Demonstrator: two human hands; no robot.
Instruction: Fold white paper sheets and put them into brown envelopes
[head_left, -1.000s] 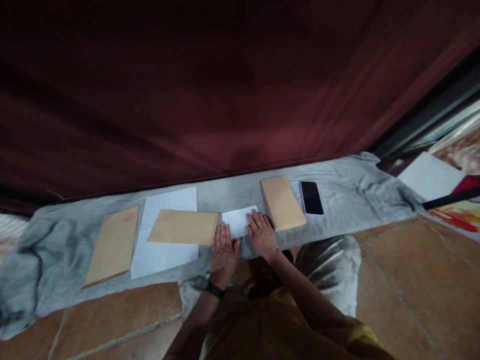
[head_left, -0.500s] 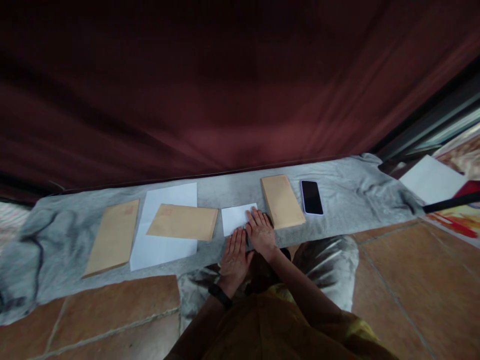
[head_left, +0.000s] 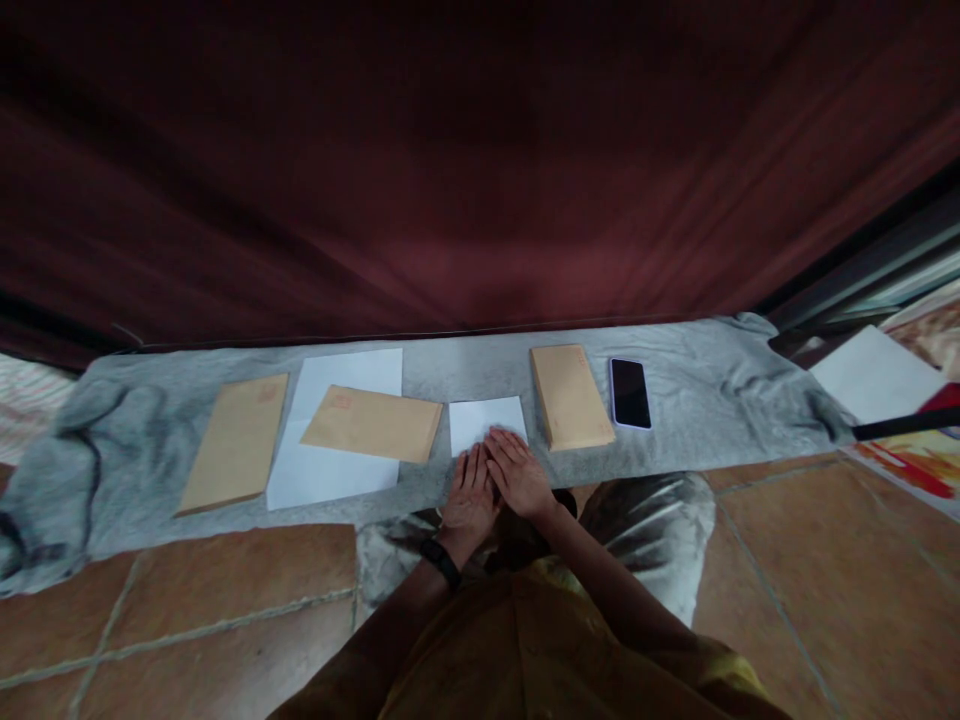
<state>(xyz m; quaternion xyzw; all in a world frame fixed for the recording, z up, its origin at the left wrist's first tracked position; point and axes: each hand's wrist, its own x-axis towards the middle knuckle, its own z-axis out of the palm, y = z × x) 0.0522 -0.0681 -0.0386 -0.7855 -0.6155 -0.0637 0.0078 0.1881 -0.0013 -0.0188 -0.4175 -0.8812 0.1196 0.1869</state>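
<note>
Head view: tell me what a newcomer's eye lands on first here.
The dark red curtain fills the upper half of the picture. Below it, on a long grey cloth, the left hand and right hand lie flat, side by side, at the near edge of a small white paper. Just right of the paper lie a brown envelope and a phone with a dark screen.

Both hands lie flat on the near edge of a small white paper (head_left: 486, 420), left hand (head_left: 469, 492) touching right hand (head_left: 517, 474). A brown envelope (head_left: 570, 396) sits at the paper's three o'clock, a phone (head_left: 630, 392) beyond it.
</note>
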